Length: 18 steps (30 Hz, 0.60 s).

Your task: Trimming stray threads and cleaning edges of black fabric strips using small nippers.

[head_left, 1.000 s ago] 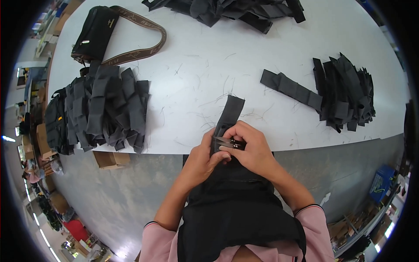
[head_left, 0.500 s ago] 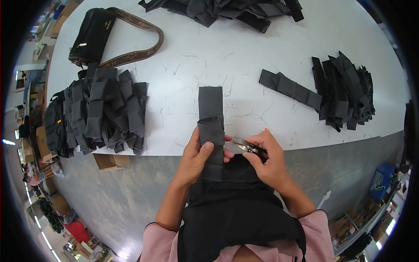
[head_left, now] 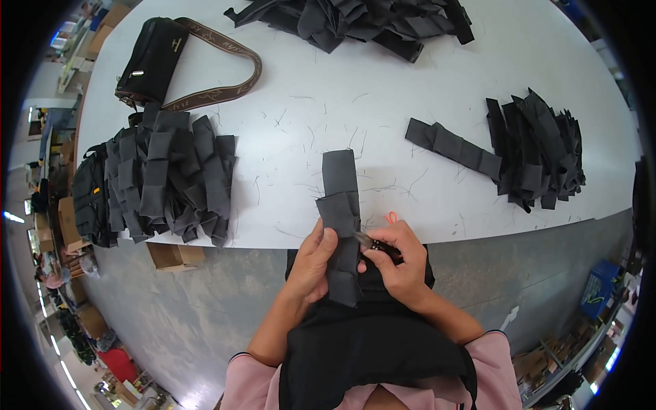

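Note:
A dark grey strip of folded fabric (head_left: 340,212) is gripped in my left hand (head_left: 313,265), thumb on top and fingers behind it. The strip's far end reaches over the table's near edge; its lower end hangs toward my lap. My right hand (head_left: 400,263) is closed round a pair of thread snips (head_left: 374,244) with dark handles and metal blades. The blade tips are at the strip's right edge, and I cannot tell whether they touch it. An orange-red loop (head_left: 391,218) shows by my right hand.
On the white table (head_left: 294,89), grey fabric strips lie in a left pile (head_left: 167,171), a right pile (head_left: 540,147) and a far pile (head_left: 362,20). One strip (head_left: 451,147) juts from the right pile. A black bag (head_left: 147,61), a backpack (head_left: 92,195) and loose threads are there too. A cardboard box (head_left: 175,255) sits below.
The fabric strip has come slightly nearer and to the right, tilting a little. My right hand has moved left and down, bringing the snips to the strip's edge.

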Motion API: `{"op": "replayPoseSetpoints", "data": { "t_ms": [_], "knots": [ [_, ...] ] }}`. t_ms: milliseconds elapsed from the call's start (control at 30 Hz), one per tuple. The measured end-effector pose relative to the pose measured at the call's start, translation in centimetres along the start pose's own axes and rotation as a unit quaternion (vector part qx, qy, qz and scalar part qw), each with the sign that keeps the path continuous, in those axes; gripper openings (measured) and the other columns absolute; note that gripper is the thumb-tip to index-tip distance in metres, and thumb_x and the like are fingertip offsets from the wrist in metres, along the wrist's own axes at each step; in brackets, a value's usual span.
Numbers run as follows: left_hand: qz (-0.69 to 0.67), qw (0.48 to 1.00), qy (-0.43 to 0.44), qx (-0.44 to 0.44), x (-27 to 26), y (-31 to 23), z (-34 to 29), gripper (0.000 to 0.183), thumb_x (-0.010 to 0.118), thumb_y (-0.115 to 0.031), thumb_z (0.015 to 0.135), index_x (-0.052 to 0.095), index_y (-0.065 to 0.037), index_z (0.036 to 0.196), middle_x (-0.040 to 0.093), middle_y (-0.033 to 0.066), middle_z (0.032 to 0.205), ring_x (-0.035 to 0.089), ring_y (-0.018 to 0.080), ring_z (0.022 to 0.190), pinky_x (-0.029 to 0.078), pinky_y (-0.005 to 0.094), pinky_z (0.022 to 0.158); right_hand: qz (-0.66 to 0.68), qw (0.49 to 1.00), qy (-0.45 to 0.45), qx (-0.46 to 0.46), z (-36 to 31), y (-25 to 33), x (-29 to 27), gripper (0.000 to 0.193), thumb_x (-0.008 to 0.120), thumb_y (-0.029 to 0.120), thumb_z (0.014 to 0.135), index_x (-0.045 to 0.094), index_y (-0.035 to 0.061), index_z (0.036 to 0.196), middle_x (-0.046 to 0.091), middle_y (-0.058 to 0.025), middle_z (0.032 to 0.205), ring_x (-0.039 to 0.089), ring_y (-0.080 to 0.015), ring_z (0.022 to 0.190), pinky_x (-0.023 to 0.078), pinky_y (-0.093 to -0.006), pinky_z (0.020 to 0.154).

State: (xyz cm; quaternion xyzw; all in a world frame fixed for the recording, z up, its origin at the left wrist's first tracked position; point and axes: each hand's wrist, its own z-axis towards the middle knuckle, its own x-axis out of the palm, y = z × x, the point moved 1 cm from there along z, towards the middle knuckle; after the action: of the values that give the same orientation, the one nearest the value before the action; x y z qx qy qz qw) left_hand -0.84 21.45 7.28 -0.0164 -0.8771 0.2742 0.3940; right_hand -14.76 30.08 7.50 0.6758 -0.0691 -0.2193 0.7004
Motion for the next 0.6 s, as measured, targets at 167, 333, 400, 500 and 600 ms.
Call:
{"op": "replayPoseSetpoints", "data": {
  "t_ms": [167,333,400,500,600],
  "knots": [
    [0.029,0.999,0.019,0.011,-0.7,0.0,0.1,0.051,0.051,-0.034,0.094,0.035,-0.004,0.131,0.058,0.0133,0.106,0.063,0.0214,0.076,0.054,0.0317,0.069,0.104,0.988,-0.035,0.105,-0.1,0.4,0.2,0.018,0.067,-0.003,0.075,0.061,0.0018,0.091,0.060,-0.0099,0.081,0.060,-0.0206,0.065,0.045,-0.0332,0.086],
    [0.110,0.989,0.007,0.095,-0.4,-0.5,-0.1,0.061,0.056,-0.023,0.092,0.022,-0.004,0.140,0.055,0.0129,0.113,0.061,0.0197,0.083,0.053,0.0320,0.074,-0.168,0.982,0.046,-0.078,2.0,1.8,-1.6,0.021,0.071,0.008,0.073,0.062,0.0057,0.091,0.055,-0.0058,0.075,0.055,-0.0232,0.057,0.044,-0.0299,0.052],
    [0.123,0.987,0.010,0.108,-0.5,-0.4,0.1,0.067,0.057,-0.019,0.092,0.017,-0.004,0.143,0.053,0.0127,0.115,0.060,0.0191,0.085,0.053,0.0318,0.076,-0.196,0.976,0.066,-0.073,2.4,2.8,-2.0,0.021,0.071,0.011,0.072,0.062,0.0069,0.091,0.053,-0.0049,0.074,0.054,-0.0231,0.055,0.042,-0.0311,0.050],
    [0.165,0.977,0.006,0.136,-0.5,-0.4,-0.1,0.072,0.057,-0.016,0.091,0.011,-0.004,0.146,0.051,0.0129,0.119,0.059,0.0189,0.089,0.052,0.0318,0.078,-0.249,0.961,0.086,-0.087,2.6,3.3,-1.9,0.022,0.072,0.014,0.071,0.061,0.0084,0.090,0.051,-0.0039,0.073,0.052,-0.0224,0.054,0.040,-0.0321,0.048],
    [0.209,0.964,-0.020,0.161,0.1,-0.3,-0.1,0.071,0.057,-0.015,0.092,0.012,-0.004,0.145,0.051,0.0128,0.119,0.059,0.0192,0.089,0.051,0.0320,0.079,-0.280,0.950,0.072,-0.114,2.6,3.3,-1.7,0.022,0.071,0.014,0.070,0.061,0.0084,0.089,0.051,-0.0038,0.074,0.052,-0.0218,0.055,0.040,-0.0318,0.048]
  ]
}}
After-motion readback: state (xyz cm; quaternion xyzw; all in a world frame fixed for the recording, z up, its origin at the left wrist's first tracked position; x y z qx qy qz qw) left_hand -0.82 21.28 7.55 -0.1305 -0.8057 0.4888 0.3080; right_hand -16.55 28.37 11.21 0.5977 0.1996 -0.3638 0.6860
